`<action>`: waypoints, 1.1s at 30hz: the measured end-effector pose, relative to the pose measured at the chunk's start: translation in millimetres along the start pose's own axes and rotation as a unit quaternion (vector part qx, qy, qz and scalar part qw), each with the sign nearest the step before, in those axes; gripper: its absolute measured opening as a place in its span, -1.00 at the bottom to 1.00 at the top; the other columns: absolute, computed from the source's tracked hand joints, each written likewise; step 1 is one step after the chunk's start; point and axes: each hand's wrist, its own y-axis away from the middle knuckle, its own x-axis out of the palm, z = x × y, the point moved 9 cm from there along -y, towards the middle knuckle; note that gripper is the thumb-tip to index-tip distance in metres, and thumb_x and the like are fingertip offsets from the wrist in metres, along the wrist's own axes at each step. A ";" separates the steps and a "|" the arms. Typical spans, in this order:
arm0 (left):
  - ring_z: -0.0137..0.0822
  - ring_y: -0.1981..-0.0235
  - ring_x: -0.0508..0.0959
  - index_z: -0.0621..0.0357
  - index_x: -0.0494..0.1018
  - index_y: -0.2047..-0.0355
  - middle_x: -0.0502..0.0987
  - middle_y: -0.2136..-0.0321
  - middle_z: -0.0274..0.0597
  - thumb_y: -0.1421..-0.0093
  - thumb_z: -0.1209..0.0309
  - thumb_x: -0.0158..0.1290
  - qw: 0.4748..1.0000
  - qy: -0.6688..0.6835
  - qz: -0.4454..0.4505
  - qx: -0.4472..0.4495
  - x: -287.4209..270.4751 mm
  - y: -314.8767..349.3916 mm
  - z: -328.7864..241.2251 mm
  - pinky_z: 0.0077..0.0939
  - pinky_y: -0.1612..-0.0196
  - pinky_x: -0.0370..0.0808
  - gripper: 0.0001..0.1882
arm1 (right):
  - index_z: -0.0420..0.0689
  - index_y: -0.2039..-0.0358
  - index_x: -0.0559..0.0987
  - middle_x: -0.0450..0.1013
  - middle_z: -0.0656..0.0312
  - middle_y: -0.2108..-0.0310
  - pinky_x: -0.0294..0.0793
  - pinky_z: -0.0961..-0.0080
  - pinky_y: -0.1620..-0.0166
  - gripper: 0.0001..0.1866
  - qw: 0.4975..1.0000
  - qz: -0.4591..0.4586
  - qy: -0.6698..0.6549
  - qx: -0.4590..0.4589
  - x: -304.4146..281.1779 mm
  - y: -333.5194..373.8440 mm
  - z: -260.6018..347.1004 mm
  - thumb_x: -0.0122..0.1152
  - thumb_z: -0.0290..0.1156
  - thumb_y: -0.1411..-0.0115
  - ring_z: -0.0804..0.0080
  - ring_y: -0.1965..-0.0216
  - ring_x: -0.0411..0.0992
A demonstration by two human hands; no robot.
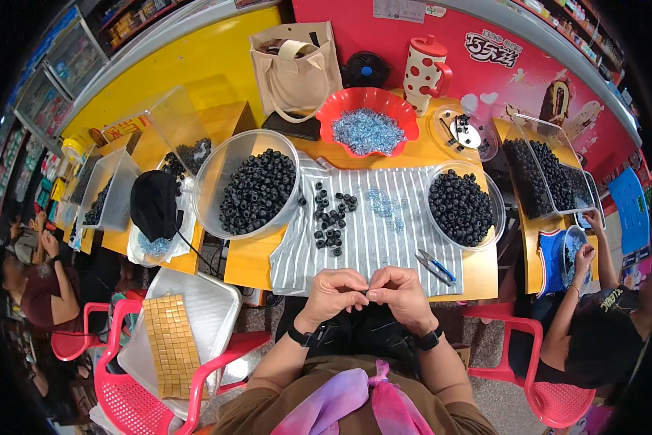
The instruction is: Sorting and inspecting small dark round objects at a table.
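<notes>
My left hand (334,296) and my right hand (402,293) meet just off the table's front edge. Thumbs and forefingers of both are pinched together; a tiny dark spot shows between the fingertips, too small to name. Beyond them a grey-and-white striped cloth (289,254) covers the tabletop. Loose black beads (330,217) lie on it at left of middle, with a patch of small clear-blue pieces (386,209) beside them. Blue-handled snips (436,267) rest on the cloth near my right hand.
Round clear tubs of black beads flank the cloth, one left (202,196), one right (496,225). Behind are a red scalloped bowl (326,123), canvas bag (293,72) and dotted tumbler (420,72). Pink chairs (134,384) stand either side. Another person (594,333) works at right.
</notes>
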 end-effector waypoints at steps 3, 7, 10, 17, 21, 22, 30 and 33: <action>-0.46 0.58 0.56 0.26 0.56 0.38 0.53 0.42 -0.16 0.00 0.72 0.18 1.000 0.020 0.017 -0.008 1.5 1.5 1.9 -0.76 0.65 0.40 -0.83 | -0.19 0.53 0.53 0.46 0.33 0.56 0.28 0.72 0.47 -0.89 0.997 0.023 -0.019 0.070 -0.5 -2.4 -13.0 0.32 -0.60 -0.04 0.67 0.56 0.34; -0.46 0.59 0.56 0.28 0.55 0.39 0.53 0.43 -0.17 -0.02 0.70 0.17 0.999 0.033 0.019 -0.012 -1.4 1.3 1.7 -0.76 0.66 0.39 -0.87 | -0.18 0.53 0.53 0.44 0.36 0.59 0.25 0.74 0.51 -0.87 0.991 0.025 -0.029 0.128 5.9 -3.6 -18.4 0.35 -0.53 -0.04 0.70 0.59 0.32; -0.47 0.61 0.55 0.31 0.53 0.37 0.53 0.47 -0.17 -0.06 0.66 0.15 0.996 0.082 0.008 -0.021 -5.7 1.5 3.5 -0.75 0.68 0.39 -0.89 | -0.17 0.53 0.53 0.43 0.37 0.59 0.23 0.74 0.53 -0.87 0.991 0.007 0.004 0.131 9.9 -5.2 -18.2 0.35 -0.51 -0.05 0.72 0.60 0.29; -0.43 0.68 0.51 0.34 0.46 0.28 0.51 0.52 -0.11 -0.19 0.37 0.14 0.976 0.209 -0.067 0.015 -36.2 16.9 -7.7 -0.69 0.73 0.35 -0.76 | -0.26 0.43 0.55 0.45 0.34 0.54 0.37 0.73 0.37 -0.94 0.955 -0.068 0.290 -0.012 4.7 -28.2 48.8 0.27 -0.60 -0.08 0.70 0.46 0.39; -0.42 0.68 0.50 0.30 0.47 0.26 0.52 0.56 -0.14 -0.21 0.35 0.11 0.967 0.219 -0.116 0.052 -59.0 15.4 -22.2 -0.66 0.68 0.37 -0.77 | -0.27 0.45 0.54 0.48 0.13 0.53 0.41 0.51 0.43 -0.90 0.877 -0.029 0.477 -0.043 29.4 -55.4 73.0 0.28 -0.53 -0.03 0.43 0.55 0.45; -0.43 0.68 0.51 0.29 0.49 0.24 0.54 0.54 -0.16 -0.22 0.38 0.10 0.962 0.231 -0.135 0.048 -63.8 14.9 -19.2 -0.68 0.68 0.35 -0.79 | -0.27 0.46 0.54 0.47 0.09 0.52 0.41 0.44 0.42 -0.91 0.837 -0.005 0.542 -0.080 43.6 -65.6 80.0 0.27 -0.53 -0.03 0.28 0.53 0.46; -0.43 0.61 0.54 0.29 0.51 0.20 0.57 0.46 -0.15 -0.24 0.42 0.06 0.944 0.296 -0.143 0.032 -73.3 9.8 -4.8 -0.68 0.61 0.39 -0.80 | -0.23 0.52 0.55 0.44 0.02 0.50 0.39 0.23 0.35 -0.94 0.769 0.027 0.622 -0.144 50.3 -154.0 64.4 0.20 -0.54 0.08 0.02 0.42 0.44; -0.39 0.58 0.55 0.30 0.50 0.16 0.57 0.39 -0.10 -0.24 0.43 0.06 0.942 0.310 -0.126 0.033 -74.7 10.9 -3.7 -0.63 0.59 0.40 -0.78 | -0.20 0.54 0.56 0.39 0.03 0.49 0.37 0.21 0.31 -0.94 0.716 0.040 0.675 -0.172 62.0 -171.6 57.4 0.17 -0.56 0.11 0.03 0.37 0.42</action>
